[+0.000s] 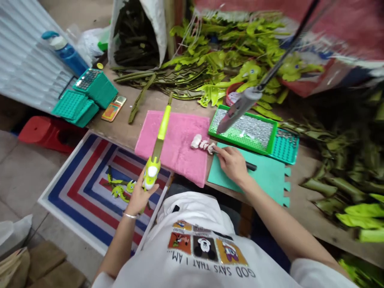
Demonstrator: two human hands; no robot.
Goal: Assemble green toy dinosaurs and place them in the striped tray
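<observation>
My left hand (140, 196) is closed around the thick end of a long yellow-green and olive plastic toy piece (156, 154). Its rounded head has a white patch, and its thin tail points away over a pink towel (177, 140). My right hand (232, 164) rests over a green foam mat (261, 176), its fingers closed on a thin tool (251, 166) with a dark end sticking out behind. Bunched whitish wrapping (204, 145) shows at the fingertips, lying over the towel's edge. Just beyond stands a green tray (271, 146) of small metal parts.
A grey powered driver (240, 108) hangs above the tray. Yellow-green toy parts (240, 60) pile up at the back; olive parts (339, 180) lie at right. Teal trays (102, 94) and a blue bottle (67, 54) stand left, above a striped box (75, 200) holding small toy pieces.
</observation>
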